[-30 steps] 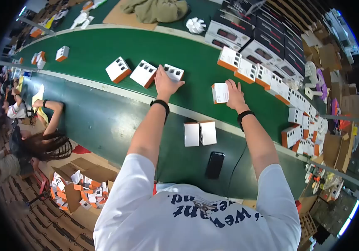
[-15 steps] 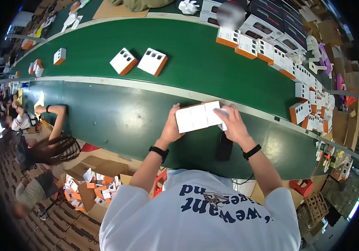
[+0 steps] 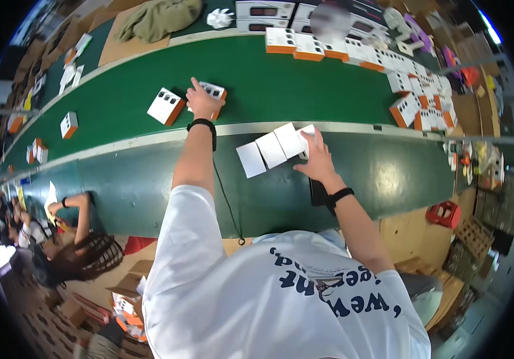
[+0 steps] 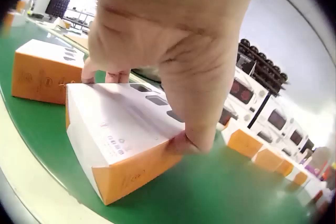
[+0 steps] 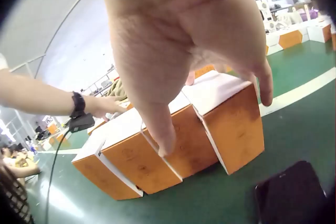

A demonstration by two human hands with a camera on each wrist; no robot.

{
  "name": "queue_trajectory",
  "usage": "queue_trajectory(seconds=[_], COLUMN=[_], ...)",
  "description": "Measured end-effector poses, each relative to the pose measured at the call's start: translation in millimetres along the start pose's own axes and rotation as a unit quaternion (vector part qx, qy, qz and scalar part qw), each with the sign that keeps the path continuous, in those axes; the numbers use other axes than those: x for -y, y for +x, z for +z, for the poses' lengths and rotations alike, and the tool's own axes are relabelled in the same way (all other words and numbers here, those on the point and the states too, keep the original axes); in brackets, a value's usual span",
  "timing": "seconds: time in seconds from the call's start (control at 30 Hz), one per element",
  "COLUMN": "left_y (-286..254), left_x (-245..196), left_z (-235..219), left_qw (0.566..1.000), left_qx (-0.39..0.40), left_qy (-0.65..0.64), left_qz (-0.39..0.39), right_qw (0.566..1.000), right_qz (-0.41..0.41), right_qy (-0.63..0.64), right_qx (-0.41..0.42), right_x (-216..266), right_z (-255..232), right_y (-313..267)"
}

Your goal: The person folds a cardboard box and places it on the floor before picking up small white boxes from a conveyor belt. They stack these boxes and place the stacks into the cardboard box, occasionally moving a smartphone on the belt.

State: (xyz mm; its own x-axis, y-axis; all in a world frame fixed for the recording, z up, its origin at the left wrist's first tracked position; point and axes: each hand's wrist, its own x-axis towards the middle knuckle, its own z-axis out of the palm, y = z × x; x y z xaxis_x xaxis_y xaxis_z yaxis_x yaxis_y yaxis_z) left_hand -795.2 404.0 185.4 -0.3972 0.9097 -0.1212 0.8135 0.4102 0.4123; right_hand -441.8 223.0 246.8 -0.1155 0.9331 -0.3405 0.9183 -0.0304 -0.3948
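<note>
On the green belt, my left hand (image 3: pixel 205 105) grips a small white-and-orange box (image 3: pixel 216 91). In the left wrist view the thumb presses this box's (image 4: pixel 115 124) orange side, with the fingers over its far edge. My right hand (image 3: pixel 318 160) holds the right end of a row of similar boxes (image 3: pixel 271 149) on the near green table. Seen from the right wrist, its thumb lies against the orange fronts (image 5: pixel 184 140), and its other fingers reach over and behind the rightmost box (image 5: pixel 236 129).
Another such box (image 3: pixel 165 106) sits left of my left hand. A dark phone (image 3: pixel 318 192) lies below my right hand. Stacked boxes (image 3: pixel 421 99) fill the belt's right end, and larger black-and-white cartons (image 3: pixel 265 11) stand behind. A cable (image 3: pixel 226 194) crosses the table. Someone's arm (image 3: pixel 78 209) is at left.
Both hands first reached for boxes on the belt, then held several together over the near table. Now my left hand has gone back to a belt box; my right stays at the row.
</note>
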Motion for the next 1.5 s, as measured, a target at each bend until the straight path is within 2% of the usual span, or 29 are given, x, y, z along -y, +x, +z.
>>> queue_trajectory(seconds=[0.1, 0.17, 0.23, 0.27, 0.3, 0.37, 0.43, 0.5, 0.53, 0.63, 0.67, 0.77, 0.83, 0.87, 0.9, 0.97, 1.03, 1.07, 1.17, 1.2, 1.3, 1.4, 1.5], left_y=[-25, -98, -160, -186, -206, -230, -237, -242, -240, -233, -225, -232, -255, -270, -282, -303, -341, -355, -409, -425, -499, -580, -670], left_x=[33, 43, 72, 85, 91, 91, 74, 45, 44, 47, 56, 60, 43, 35, 27, 3, -27, -41, -89, -114, -169, -224, -266], left_z=[-2, -52, -64, -61, -49, -16, -7, -31, -29, -10, 0, -20, -65, -88, -112, -133, -152, -154, -142, -127, -103, -60, 1], left_qw=[0.984, 0.952, 0.949, 0.955, 0.958, 0.938, 0.944, 0.944, 0.946, 0.97, 0.964, 0.949, 0.953, 0.948, 0.938, 0.886, 0.906, 0.893, 0.857, 0.846, 0.789, 0.714, 0.652], left_qx=[-0.019, -0.038, -0.008, 0.032, 0.072, 0.123, 0.106, 0.099, 0.088, 0.081, 0.066, 0.029, 0.055, 0.056, 0.062, 0.024, 0.097, 0.128, 0.194, 0.222, 0.299, 0.358, 0.411], left_qy=[-0.098, -0.202, -0.225, -0.208, -0.189, -0.241, -0.206, -0.2, -0.212, -0.136, -0.116, -0.105, -0.107, -0.084, -0.065, -0.014, -0.091, -0.084, -0.072, -0.068, -0.075, -0.045, 0.017], left_qz=[0.15, 0.228, 0.219, 0.211, 0.201, 0.217, 0.234, 0.242, 0.228, 0.184, 0.231, 0.295, 0.278, 0.303, 0.334, 0.464, 0.401, 0.424, 0.472, 0.48, 0.531, 0.6, 0.637], right_qw=[0.999, 0.999, 0.998, 0.998, 0.996, 0.992, 0.987, 0.985, 0.987, 0.992, 0.993, 0.997, 0.998, 0.996, 0.993, 0.981, 0.982, 0.978, 0.957, 0.951, 0.913, 0.874, 0.814], right_qz=[0.023, 0.001, -0.033, -0.047, -0.05, -0.064, -0.054, -0.05, -0.042, -0.052, -0.044, -0.056, -0.041, -0.031, -0.013, 0.0, 0.051, 0.091, 0.154, 0.196, 0.295, 0.4, 0.476], right_qy=[-0.019, -0.026, -0.038, -0.027, -0.031, -0.041, -0.078, -0.087, -0.094, -0.091, -0.079, -0.039, 0.045, 0.079, 0.113, 0.15, 0.149, 0.157, 0.182, 0.184, 0.215, 0.196, 0.255], right_qx=[0.026, 0.032, 0.035, 0.042, 0.061, 0.099, 0.127, 0.142, 0.126, 0.075, 0.071, 0.023, 0.0, -0.016, -0.035, -0.119, -0.104, -0.103, -0.165, -0.15, -0.184, -0.195, -0.215], right_x=[6, 0, -12, -13, -13, -3, 8, 24, 23, 14, 16, 11, 14, 18, 22, 18, 7, 0, -49, -70, -119, -170, -221], right_z=[-14, -16, -12, -13, -17, -28, -27, -38, -33, -13, -16, -8, -12, -17, -22, -31, -45, -54, -52, -59, -47, -9, 46], right_y=[3, 13, 24, 30, 35, 45, 53, 50, 53, 54, 49, 17, -28, -56, -86, -143, -204, -235, -324, -342, -434, -531, -619])
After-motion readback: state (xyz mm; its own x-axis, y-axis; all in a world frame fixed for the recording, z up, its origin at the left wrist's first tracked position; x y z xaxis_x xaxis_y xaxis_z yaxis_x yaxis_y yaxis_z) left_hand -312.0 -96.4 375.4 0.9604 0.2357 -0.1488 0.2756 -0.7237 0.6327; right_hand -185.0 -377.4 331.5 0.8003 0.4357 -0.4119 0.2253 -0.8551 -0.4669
